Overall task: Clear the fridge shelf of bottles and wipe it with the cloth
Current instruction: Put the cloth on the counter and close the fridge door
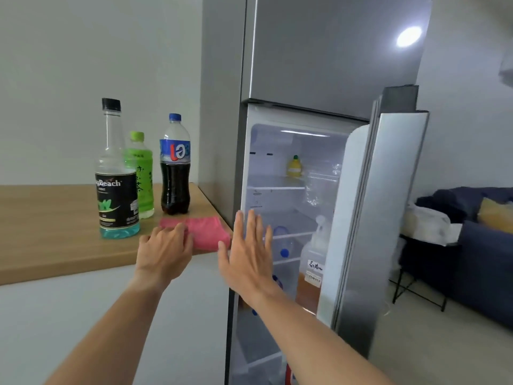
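Three bottles stand on the wooden counter (41,218): a tall clear bottle (116,184) with blue liquid at its bottom, a green tea bottle (141,173) behind it, and a dark cola bottle (175,168). A folded pink cloth (206,230) lies at the counter's right corner. My left hand (163,251) rests on the cloth's left end with fingers curled over it. My right hand (248,254) is flat and spread in front of the open fridge (280,207). A small yellow bottle (294,166) sits on the upper shelf (274,187).
The fridge door (374,218) stands open to the right, with a large jug of amber liquid (311,279) in its rack. Bottles with blue caps (284,252) lie on lower shelves. A dark sofa (477,245) and a folding stand are at the right.
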{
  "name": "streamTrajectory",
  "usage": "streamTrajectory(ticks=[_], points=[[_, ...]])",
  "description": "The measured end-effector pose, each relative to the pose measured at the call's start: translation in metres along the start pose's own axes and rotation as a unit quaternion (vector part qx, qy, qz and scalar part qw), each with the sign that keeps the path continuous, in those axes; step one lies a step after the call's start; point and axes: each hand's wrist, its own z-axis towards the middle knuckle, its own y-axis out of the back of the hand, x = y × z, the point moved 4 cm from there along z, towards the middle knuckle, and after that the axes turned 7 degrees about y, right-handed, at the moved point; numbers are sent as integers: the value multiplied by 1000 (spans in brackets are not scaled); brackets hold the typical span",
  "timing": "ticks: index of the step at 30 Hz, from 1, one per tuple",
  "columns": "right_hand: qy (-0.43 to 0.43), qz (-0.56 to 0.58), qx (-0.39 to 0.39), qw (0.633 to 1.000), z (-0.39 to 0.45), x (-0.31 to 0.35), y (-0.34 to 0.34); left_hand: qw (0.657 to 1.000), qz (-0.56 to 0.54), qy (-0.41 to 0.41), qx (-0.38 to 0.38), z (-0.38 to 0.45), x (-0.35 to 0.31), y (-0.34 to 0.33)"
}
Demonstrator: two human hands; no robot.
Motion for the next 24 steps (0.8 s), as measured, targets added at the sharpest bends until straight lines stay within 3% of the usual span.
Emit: streamTrajectory(ticks=[8, 14, 18, 24], points=[[84, -105, -85, 987, 14, 17, 24, 1000, 10, -3, -9, 14, 5, 0], [68, -297, -47, 951, 25, -4, 15, 999, 8, -13, -49, 14, 10, -9], [78, -298, -45, 950, 33, -17, 4, 998, 10, -20, -56, 14, 13, -11], [59, -178, -91, 978, 45, -31, -5, 998, 13, -37, -59, 24, 16, -10]])
